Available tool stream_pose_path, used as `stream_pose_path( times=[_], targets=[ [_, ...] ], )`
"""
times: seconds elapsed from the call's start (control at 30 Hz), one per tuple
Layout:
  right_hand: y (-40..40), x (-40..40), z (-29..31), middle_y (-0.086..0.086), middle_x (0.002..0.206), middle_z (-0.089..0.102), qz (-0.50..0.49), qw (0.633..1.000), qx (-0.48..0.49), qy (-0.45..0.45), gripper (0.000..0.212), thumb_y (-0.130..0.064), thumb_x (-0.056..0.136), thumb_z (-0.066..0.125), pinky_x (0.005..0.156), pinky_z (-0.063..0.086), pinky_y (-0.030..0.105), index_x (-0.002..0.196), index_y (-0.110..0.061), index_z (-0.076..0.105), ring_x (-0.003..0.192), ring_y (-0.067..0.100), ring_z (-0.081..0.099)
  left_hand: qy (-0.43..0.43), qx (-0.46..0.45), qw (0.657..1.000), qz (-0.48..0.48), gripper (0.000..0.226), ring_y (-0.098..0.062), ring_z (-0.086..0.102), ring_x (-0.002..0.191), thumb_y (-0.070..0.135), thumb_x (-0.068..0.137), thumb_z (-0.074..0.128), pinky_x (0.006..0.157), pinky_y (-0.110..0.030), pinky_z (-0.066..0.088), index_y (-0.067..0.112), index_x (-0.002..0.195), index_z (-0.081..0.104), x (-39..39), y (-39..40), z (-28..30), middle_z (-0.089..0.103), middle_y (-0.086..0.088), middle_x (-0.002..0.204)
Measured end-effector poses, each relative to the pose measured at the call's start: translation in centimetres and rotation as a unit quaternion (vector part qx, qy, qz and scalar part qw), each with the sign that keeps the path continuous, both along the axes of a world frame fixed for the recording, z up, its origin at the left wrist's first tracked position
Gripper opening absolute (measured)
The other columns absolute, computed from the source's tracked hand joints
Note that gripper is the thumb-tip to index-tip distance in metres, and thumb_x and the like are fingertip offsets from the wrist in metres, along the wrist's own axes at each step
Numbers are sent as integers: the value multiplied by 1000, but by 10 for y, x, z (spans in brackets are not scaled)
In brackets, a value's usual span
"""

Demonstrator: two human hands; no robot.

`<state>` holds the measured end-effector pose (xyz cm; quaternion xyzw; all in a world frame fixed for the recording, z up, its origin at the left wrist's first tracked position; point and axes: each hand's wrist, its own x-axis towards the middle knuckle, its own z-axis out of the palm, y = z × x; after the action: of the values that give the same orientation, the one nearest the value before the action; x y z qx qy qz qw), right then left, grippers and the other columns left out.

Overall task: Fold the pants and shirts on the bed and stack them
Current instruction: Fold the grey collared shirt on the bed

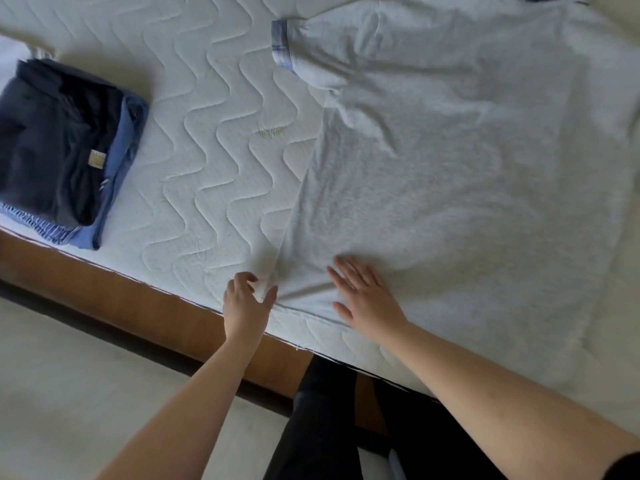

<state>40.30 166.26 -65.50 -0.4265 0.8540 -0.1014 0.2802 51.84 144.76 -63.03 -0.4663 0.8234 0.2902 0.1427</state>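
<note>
The lower left corner of a pale grey shirt (450, 161) is being pinched between thumb and curled fingers of the left hand (246, 299), at about 6 o'clock in the view. Just beside it, toward 3 o'clock, the right hand (363, 299) is being laid flat on the hem, fingers straight and spread, nothing being grasped.

The shirt is being spread flat on the white quilted mattress (207, 133), filling the area from 12 to 4 o'clock; a blue checked cuff (281, 43) is being shown on its sleeve at 12 o'clock.

Well apart, at 9 o'clock, a stack of folded clothes (62, 150) is being kept near the mattress edge: dark navy pieces on top, blue ones beneath. A small tan label (97, 158) is being shown on the top piece; its writing cannot be read.

A brown wooden bed frame (104, 289) is being seen along the near edge.
</note>
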Motion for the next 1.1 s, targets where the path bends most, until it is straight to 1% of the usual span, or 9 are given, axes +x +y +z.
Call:
stream_pose_path(
  times=[0.07, 0.13, 0.33, 0.47, 0.63, 0.73, 0.9, 1.07, 1.1],
  targets=[
    [16, -17, 5, 7, 158, 31, -43, 999, 8, 15, 64, -41, 95, 54, 116, 25, 47, 150, -15, 36, 144, 28, 32, 30, -43, 999, -12, 36, -18, 47, 92, 36, 87, 70, 84, -34, 42, 15, 109, 51, -10, 7, 7, 50, -1, 100],
    [36, -38, 10, 9, 155, 36, -90, 995, 12, 29, 62, -37, 95, 55, 115, 26, 46, 150, -14, 37, 142, 30, 35, 45, -36, 997, -47, 29, -18, 48, 92, 33, 90, 67, 85, -38, 45, 16, 108, 53, -27, 16, 12, 51, 0, 99],
    [121, -106, 17, 9, 155, 37, -270, 959, 23, 79, 60, -30, 94, 59, 114, 26, 46, 148, -13, 39, 143, 30, 33, 88, 3, 966, -243, 25, -24, 57, 101, 20, 89, 67, 91, -41, 46, 15, 113, 63, -115, 72, 15, 60, -2, 107],
    [186, -144, 16, 5, 160, 27, -393, 913, 58, 92, 63, -32, 96, 53, 116, 17, 43, 153, -16, 30, 147, 28, 22, 86, 14, 911, -404, 40, -26, 51, 120, 24, 93, 62, 101, -42, 41, 19, 131, 56, -188, 125, 9, 54, -4, 131],
    [251, -174, 17, 8, 161, 23, -570, 816, 69, 67, 71, -33, 94, 58, 115, 20, 43, 154, -17, 24, 146, 30, 21, 68, 1, 826, -560, 54, -25, 33, 140, 32, 95, 58, 110, -44, 33, 25, 145, 41, -272, 201, 6, 38, -3, 151],
    [277, -186, 14, 14, 156, 27, -629, 776, 33, 8, 72, -32, 94, 58, 113, 27, 43, 154, -14, 23, 142, 33, 26, 54, -9, 783, -620, 58, -26, 25, 144, 34, 97, 55, 114, -45, 29, 26, 150, 33, -315, 241, 4, 29, -4, 157],
    [300, -213, 9, 17, 149, 38, -643, 763, -51, -25, 63, -27, 97, 55, 110, 30, 39, 152, -10, 29, 136, 35, 36, 43, -29, 735, -676, 63, -24, 17, 148, 36, 98, 53, 116, -45, 24, 27, 154, 25, -384, 295, 3, 18, -4, 162],
    [321, -271, 4, 13, 140, 52, -690, 698, -176, -74, 49, -12, 100, 47, 96, 31, 14, 147, -6, 37, 124, 25, 53, 41, -70, 711, -698, 74, -24, 9, 151, 42, 97, 55, 118, -46, 19, 28, 156, 13, -450, 330, -1, 6, -3, 165],
    [325, -285, 2, 12, 139, 52, -696, 688, -190, -80, 47, -11, 100, 46, 94, 31, 13, 147, -6, 37, 124, 24, 54, 40, -83, 707, -701, 79, -24, 6, 151, 44, 95, 57, 119, -45, 18, 28, 156, 9, -461, 335, -2, 2, -2, 165]
  ],
)
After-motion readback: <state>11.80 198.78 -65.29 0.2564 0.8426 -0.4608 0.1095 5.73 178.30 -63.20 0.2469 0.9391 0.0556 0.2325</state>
